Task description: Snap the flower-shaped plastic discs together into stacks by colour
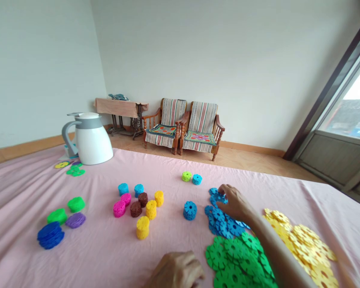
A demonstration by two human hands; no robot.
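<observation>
My right hand [234,201] reaches out over a loose pile of blue snowflake discs [223,223] and pinches one blue disc at the pile's far edge. My left hand [177,270] rests curled on the pink tablecloth [108,248] near the front edge, beside a pile of green discs [237,258]; whether it holds anything is hidden. A short blue stack [190,210] stands just left of the blue pile. A pile of yellow discs [306,248] lies to the right of my forearm.
Small stacks in yellow, pink, brown and blue [139,206] stand mid-table. Green, purple and dark blue stacks [61,222] sit at the left. A white jug [91,138] stands at the back left. Beyond the table are two wooden armchairs [183,128].
</observation>
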